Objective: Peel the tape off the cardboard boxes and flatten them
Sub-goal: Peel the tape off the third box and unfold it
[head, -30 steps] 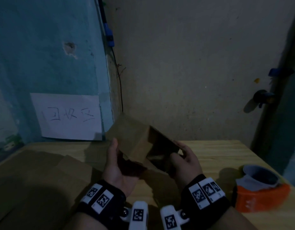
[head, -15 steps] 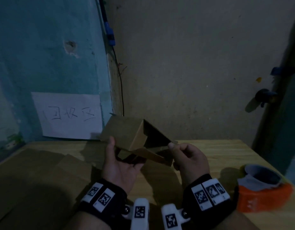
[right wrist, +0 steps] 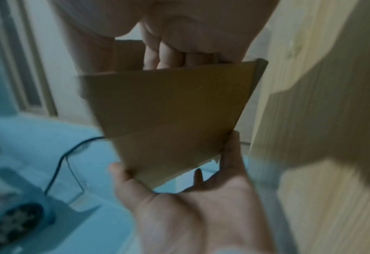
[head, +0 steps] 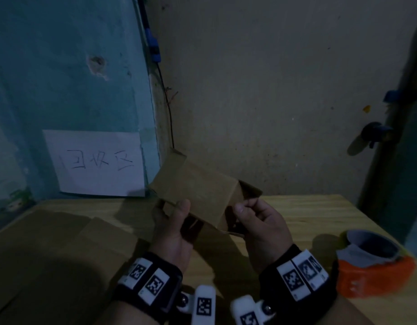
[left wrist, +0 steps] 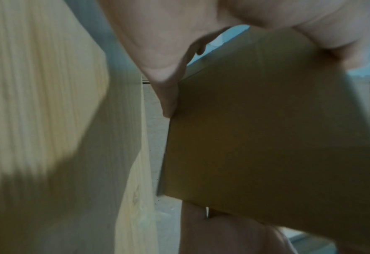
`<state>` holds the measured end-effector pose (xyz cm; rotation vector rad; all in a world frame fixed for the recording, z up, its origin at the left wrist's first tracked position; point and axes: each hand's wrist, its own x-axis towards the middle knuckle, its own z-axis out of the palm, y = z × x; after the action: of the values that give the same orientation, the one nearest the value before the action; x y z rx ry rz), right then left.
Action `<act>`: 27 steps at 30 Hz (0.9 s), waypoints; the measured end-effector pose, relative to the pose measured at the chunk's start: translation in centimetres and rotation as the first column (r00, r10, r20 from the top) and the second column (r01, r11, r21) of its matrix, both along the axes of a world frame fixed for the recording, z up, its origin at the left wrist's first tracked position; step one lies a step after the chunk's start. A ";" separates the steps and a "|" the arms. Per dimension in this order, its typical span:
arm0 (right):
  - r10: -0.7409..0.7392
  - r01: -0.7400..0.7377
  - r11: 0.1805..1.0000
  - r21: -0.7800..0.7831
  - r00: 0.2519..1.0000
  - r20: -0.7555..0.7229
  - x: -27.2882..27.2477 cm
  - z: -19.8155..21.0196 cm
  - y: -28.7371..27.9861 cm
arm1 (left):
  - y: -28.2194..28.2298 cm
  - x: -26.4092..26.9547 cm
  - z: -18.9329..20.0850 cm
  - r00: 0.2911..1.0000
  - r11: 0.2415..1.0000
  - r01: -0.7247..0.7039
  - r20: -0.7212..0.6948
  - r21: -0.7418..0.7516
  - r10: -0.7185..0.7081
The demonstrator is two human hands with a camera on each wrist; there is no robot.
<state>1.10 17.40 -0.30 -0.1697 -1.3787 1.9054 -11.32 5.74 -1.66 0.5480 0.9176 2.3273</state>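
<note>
one small cardboard box is held up between two hands above the wooden table, tilted, its long axis running from upper left down to lower right with the open end toward the right. the left hand clasps its near left edge, thumb on the top face, and the right hand pinches a flap at the right end. one stack of flattened cardboard lies on the table's left, one orange tape dispenser on its right, and one handwritten paper sign hangs on the teal wall beside a beige wall.
</note>
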 end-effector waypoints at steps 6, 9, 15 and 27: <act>-0.066 0.066 0.998 0.006 0.997 0.050 0.2 0.2 -0.4 | 0.2 0.1 0.2 0.999 0.999 -0.036 0.018 0.008 0.036; -0.158 0.157 0.987 0.028 0.986 0.055 0.1 0.2 -0.2 | 0.4 0.0 0.0 0.999 0.999 -0.047 0.024 -0.002 0.047; -0.065 0.060 0.991 -0.123 0.997 -0.039 0.5 0.7 0.1 | -0.1 0.0 0.2 0.998 0.998 -0.055 0.009 -0.038 0.056; -0.190 0.187 0.975 -0.120 0.982 -0.014 1.3 1.0 0.7 | -1.5 0.5 2.0 0.966 0.956 -0.256 -0.083 -0.144 0.246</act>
<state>2.41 18.14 0.67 -0.3222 -1.1894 1.8243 -10.82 4.22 0.32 0.4677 1.2497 2.4452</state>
